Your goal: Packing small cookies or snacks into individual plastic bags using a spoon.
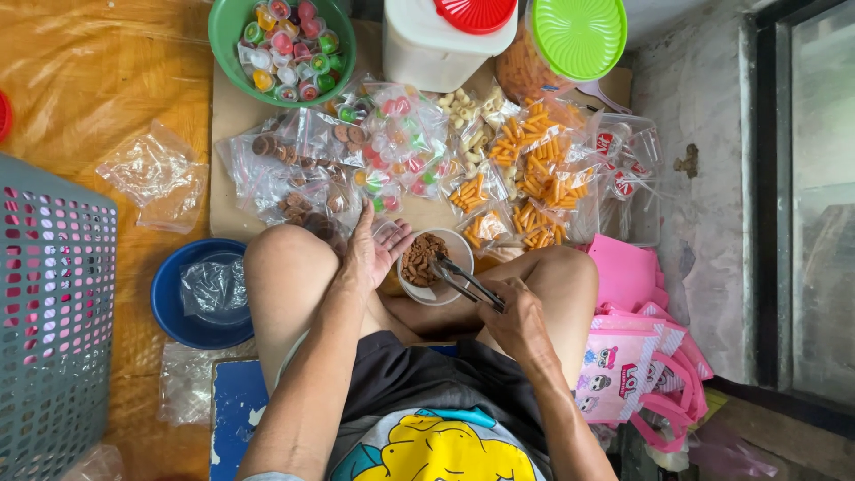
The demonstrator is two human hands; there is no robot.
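Tongs (465, 281) sit clenched in the right hand (515, 322), tips dipping into the white bowl (456, 245) of brown snacks (422, 258) between the knees. Left hand (374, 251) is released, palm up beside it, so looks like mid-scoop; next needs 1 steady pinch.

I see an orange-brown floor (89, 80) on the left, a grey concrete wall (704, 205) on the right, a dark-framed window (815, 196) beyond, in soft daylight.
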